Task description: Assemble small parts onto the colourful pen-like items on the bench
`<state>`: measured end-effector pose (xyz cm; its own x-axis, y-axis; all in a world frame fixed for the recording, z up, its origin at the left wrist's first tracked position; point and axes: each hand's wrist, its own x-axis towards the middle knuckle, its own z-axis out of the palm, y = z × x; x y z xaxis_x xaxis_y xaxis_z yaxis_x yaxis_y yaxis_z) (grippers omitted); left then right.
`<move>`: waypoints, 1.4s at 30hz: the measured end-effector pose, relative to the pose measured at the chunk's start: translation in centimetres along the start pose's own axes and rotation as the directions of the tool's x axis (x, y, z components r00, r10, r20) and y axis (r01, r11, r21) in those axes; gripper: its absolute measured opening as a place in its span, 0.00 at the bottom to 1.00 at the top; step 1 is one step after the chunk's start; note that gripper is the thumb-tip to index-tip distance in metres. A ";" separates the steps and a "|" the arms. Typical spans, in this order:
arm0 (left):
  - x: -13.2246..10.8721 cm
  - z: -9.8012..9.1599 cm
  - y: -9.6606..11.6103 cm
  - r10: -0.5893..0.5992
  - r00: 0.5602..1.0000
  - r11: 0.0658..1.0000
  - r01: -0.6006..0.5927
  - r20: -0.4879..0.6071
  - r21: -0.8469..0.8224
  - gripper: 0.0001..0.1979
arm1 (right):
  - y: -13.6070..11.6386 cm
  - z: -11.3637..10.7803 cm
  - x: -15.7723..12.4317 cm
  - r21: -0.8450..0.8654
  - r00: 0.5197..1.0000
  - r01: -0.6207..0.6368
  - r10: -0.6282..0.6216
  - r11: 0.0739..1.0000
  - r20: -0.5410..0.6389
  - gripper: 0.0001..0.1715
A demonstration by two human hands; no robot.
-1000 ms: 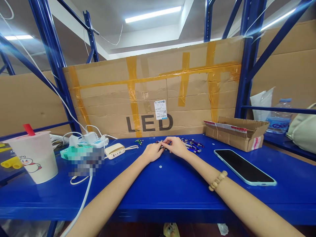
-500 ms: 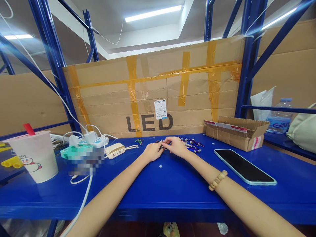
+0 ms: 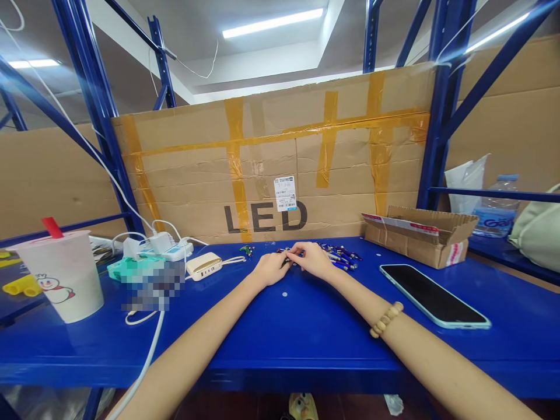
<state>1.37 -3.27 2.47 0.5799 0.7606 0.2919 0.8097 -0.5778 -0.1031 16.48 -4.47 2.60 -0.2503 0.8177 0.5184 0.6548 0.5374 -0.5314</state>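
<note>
My left hand [image 3: 270,269] rests low over the blue shelf top [image 3: 289,332], its fingers closed in a pinch. Against its fingertips, my right hand [image 3: 311,259] pinches too, wrist bent and a beaded bracelet [image 3: 387,319] on the forearm. Whatever the fingers hold is small and dark, mostly hidden between them. Just behind and to the right of my right hand lies a loose pile of small blue and silver pen-like pieces [image 3: 343,256]. A few small green pieces [image 3: 247,251] lie left of my left hand.
A phone [image 3: 433,294] and an open cardboard box [image 3: 420,236] are on the right. To the left stand a drink cup [image 3: 65,280], a cream power bank [image 3: 203,266] and a power strip [image 3: 175,252] with white cables. A cardboard sheet [image 3: 196,175] closes off the back.
</note>
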 end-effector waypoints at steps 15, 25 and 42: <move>0.0 -0.1 0.0 -0.008 1.000 1.000 0.008 0.023 -0.007 0.16 | 0.2 0.1 0.0 -0.018 1.000 0.005 -0.004 1.000 0.014 0.15; 0.0 -0.3 0.2 -0.020 0.999 0.999 0.021 0.044 -0.024 0.16 | 0.3 0.1 0.0 -0.034 1.000 0.013 -0.013 0.999 0.002 0.15; 0.0 0.0 -0.1 0.023 1.000 0.999 -0.023 0.008 -0.026 0.15 | 0.3 0.2 0.1 -0.024 1.000 0.011 -0.011 1.000 0.023 0.14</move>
<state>1.29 -3.22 2.50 0.5990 0.7493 0.2823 0.7937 -0.6023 -0.0853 16.54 -4.14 2.35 -0.2738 0.8165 0.5082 0.6688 0.5414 -0.5095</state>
